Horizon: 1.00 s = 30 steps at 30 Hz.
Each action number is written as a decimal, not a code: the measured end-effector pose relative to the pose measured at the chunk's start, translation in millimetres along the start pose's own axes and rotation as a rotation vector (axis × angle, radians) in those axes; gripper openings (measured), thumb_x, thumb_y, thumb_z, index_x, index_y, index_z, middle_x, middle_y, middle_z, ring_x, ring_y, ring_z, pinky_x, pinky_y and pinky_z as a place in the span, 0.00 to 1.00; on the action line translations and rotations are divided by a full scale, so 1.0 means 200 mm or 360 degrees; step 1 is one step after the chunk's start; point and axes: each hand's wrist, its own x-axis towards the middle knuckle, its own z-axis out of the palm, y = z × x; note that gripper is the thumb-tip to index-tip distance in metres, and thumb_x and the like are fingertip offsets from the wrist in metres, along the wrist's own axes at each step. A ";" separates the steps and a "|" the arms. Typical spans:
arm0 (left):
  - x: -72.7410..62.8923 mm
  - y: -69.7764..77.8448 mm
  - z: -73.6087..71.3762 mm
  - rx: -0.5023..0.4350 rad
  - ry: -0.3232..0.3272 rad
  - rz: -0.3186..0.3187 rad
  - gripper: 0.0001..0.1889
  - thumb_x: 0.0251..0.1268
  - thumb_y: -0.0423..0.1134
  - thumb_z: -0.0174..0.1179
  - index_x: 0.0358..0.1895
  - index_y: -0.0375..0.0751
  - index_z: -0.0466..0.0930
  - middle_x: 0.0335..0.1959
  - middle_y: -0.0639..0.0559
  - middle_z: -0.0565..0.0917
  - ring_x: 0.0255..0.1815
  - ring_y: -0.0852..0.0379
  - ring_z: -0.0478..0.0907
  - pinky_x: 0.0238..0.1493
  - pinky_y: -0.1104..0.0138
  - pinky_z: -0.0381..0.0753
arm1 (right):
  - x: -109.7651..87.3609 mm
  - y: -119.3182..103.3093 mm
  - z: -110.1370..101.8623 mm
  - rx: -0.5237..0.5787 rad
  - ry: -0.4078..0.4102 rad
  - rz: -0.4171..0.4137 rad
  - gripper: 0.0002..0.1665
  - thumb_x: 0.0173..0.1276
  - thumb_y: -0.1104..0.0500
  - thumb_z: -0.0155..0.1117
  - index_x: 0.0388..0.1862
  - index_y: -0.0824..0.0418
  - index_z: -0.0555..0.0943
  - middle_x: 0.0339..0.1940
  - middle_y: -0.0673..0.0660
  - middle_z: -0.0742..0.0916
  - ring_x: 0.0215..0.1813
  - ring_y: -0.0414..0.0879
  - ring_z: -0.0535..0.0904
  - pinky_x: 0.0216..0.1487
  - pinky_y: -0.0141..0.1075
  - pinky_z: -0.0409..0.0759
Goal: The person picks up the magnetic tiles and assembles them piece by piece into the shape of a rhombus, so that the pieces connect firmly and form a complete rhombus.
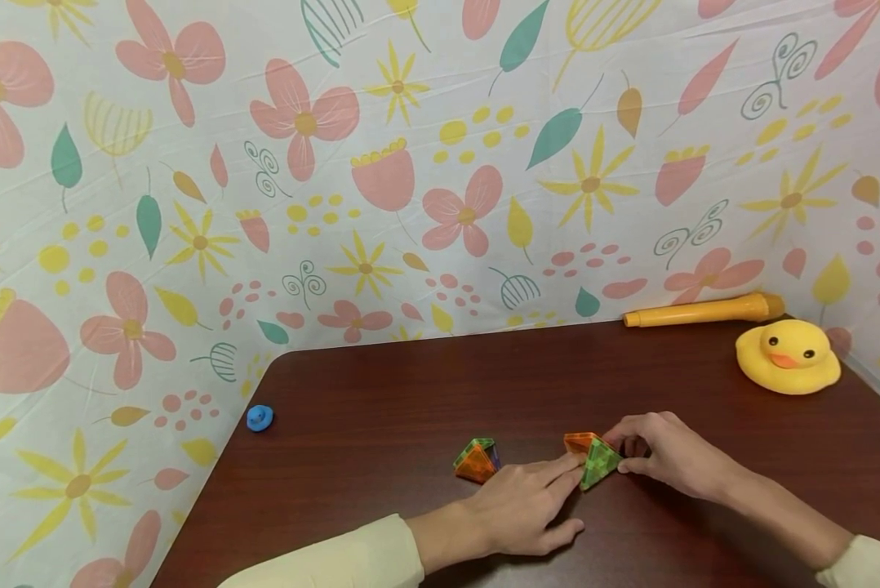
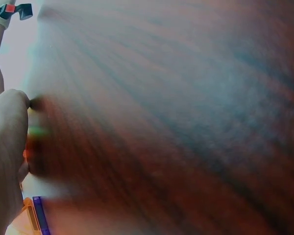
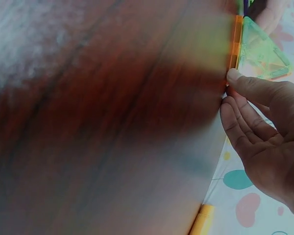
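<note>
Near the middle of the table, a translucent green triangular magnetic tile (image 1: 600, 464) stands tilted against an orange one (image 1: 580, 442). My right hand (image 1: 675, 454) pinches the right corner of these joined tiles with thumb and fingers; in the right wrist view the thumb (image 3: 250, 88) sits at the orange tile's end (image 3: 235, 44). From the other side my left hand (image 1: 519, 505) lies low and palm down, its straight fingertips touching the tiles. Just beyond the left hand stands a second small tile shape (image 1: 477, 465) in orange, green and purple, partly hidden by that hand.
On the dark brown wooden table (image 1: 352, 392), a yellow rubber duck (image 1: 788, 357) sits at the far right. Behind it a yellow toy microphone (image 1: 704, 311) lies along the back edge. A small blue duck (image 1: 260, 417) is near the left edge. A flower-patterned cloth (image 1: 411, 204) hangs behind.
</note>
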 end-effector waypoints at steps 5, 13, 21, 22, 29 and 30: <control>0.00 0.00 0.00 0.0008 0.0025 0.0008 0.32 0.84 0.57 0.49 0.78 0.39 0.70 0.81 0.47 0.67 0.74 0.59 0.74 0.60 0.76 0.77 | -0.01 0.00 0.00 -0.0011 0.0034 -0.0004 0.17 0.62 0.68 0.80 0.49 0.56 0.91 0.33 0.41 0.86 0.32 0.33 0.78 0.31 0.31 0.81; 0.00 0.00 0.00 -0.0001 -0.0002 0.0000 0.32 0.85 0.57 0.49 0.78 0.39 0.70 0.82 0.47 0.67 0.74 0.59 0.73 0.61 0.76 0.76 | -0.01 0.00 0.01 -0.0020 0.0053 -0.0002 0.16 0.61 0.69 0.81 0.48 0.56 0.92 0.34 0.40 0.87 0.32 0.33 0.77 0.31 0.31 0.81; 0.00 0.00 -0.01 0.0004 -0.0018 -0.0001 0.32 0.85 0.56 0.48 0.79 0.39 0.70 0.82 0.47 0.66 0.75 0.59 0.72 0.61 0.76 0.75 | -0.01 0.00 0.02 -0.0036 0.0087 -0.0026 0.15 0.61 0.67 0.81 0.46 0.58 0.92 0.35 0.41 0.88 0.31 0.32 0.78 0.31 0.31 0.81; 0.00 0.00 -0.01 0.0005 -0.0018 0.0000 0.32 0.85 0.56 0.48 0.79 0.39 0.70 0.82 0.47 0.66 0.75 0.59 0.72 0.62 0.76 0.75 | -0.02 0.00 0.02 -0.0039 0.0094 -0.0024 0.14 0.61 0.67 0.82 0.46 0.57 0.92 0.35 0.41 0.88 0.31 0.32 0.78 0.31 0.31 0.81; 0.00 0.00 0.00 -0.0001 -0.0021 -0.0002 0.32 0.85 0.56 0.48 0.79 0.39 0.69 0.82 0.47 0.66 0.74 0.59 0.73 0.62 0.76 0.75 | -0.02 0.00 0.03 -0.0037 0.0124 -0.0023 0.13 0.60 0.66 0.82 0.44 0.57 0.93 0.35 0.41 0.89 0.31 0.32 0.79 0.30 0.31 0.81; 0.00 0.00 0.00 0.0000 -0.0022 -0.0002 0.32 0.85 0.56 0.48 0.79 0.39 0.69 0.82 0.47 0.66 0.74 0.59 0.73 0.62 0.76 0.75 | -0.02 0.00 0.03 -0.0036 0.0127 -0.0024 0.13 0.60 0.66 0.82 0.44 0.57 0.93 0.35 0.41 0.89 0.31 0.32 0.79 0.30 0.31 0.81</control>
